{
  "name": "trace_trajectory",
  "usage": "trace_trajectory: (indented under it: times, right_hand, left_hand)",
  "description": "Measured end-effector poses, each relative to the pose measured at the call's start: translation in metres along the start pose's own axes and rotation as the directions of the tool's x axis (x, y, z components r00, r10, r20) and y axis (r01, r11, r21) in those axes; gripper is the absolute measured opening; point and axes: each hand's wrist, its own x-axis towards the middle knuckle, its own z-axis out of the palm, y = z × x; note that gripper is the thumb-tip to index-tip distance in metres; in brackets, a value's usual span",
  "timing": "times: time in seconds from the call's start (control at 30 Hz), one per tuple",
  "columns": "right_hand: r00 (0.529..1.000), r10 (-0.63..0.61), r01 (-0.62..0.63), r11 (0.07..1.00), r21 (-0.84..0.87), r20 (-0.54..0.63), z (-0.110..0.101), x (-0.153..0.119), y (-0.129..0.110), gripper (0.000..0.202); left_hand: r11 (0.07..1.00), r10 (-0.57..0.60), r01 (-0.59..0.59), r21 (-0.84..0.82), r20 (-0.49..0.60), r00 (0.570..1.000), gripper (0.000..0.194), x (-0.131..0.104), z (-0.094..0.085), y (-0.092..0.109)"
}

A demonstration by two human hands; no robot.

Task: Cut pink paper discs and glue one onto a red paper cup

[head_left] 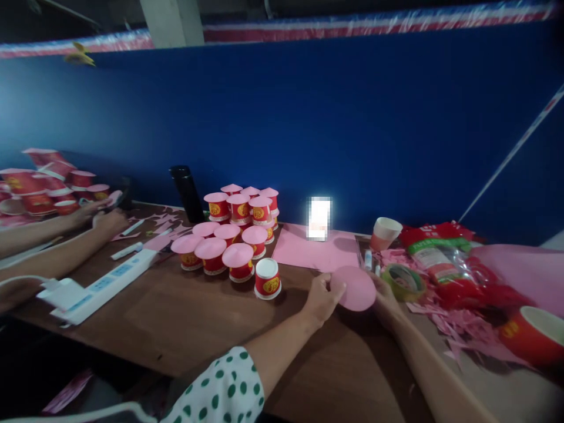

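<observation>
A round pink paper disc (356, 289) is held up over the table between my two hands. My left hand (322, 301) pinches its left edge, with the thumb on the near face. On the other side my right hand (388, 302) grips the right edge, its fingers partly hidden behind the paper. Left of my hands stands a red paper cup (268, 285), upside down, its white base bare. Beside it are several red cups topped with pink paper cones (238, 256), some stacked in tiers. A pink paper sheet (293, 247) lies flat behind my hands.
A bright blurred screen (319, 220) stands at the back. To the right are a tape roll (403, 282), pink scraps (467, 329), a red plastic bag (440, 252) and cups. At left are a power strip (117, 288), a black bottle (187, 194) and another person's hands (110, 222).
</observation>
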Motion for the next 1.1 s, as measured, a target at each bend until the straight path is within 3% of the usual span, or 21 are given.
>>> trace_trajectory:
  times: [0.13, 0.3, 0.63, 1.1]
  right_hand:
    - [1.0, 0.028, -0.028, 1.0, 0.007, -0.002, 0.004, 0.0, 0.001, 0.045]
    - [0.996, 0.07, -0.07, 0.998, 0.004, -0.049, 0.007, -0.001, -0.002, 0.044]
    - [0.994, 0.102, -0.101, 0.994, 0.034, -0.029, 0.01, -0.003, -0.005, 0.043]
    - [0.997, 0.07, -0.07, 0.997, -0.01, -0.023, 0.01, 0.002, -0.004, 0.044]
  left_hand:
    - [0.992, -0.071, 0.067, -0.106, -0.038, 0.997, 0.033, 0.008, -0.008, 0.005]
    - [0.99, -0.092, 0.077, -0.123, -0.124, 0.988, 0.035, 0.017, -0.016, 0.002]
    - [0.968, -0.23, 0.213, -0.131, -0.127, 0.965, 0.038, 0.022, -0.017, -0.006]
    - [0.956, -0.219, 0.188, -0.223, -0.122, 0.968, 0.036, 0.028, -0.019, -0.012]
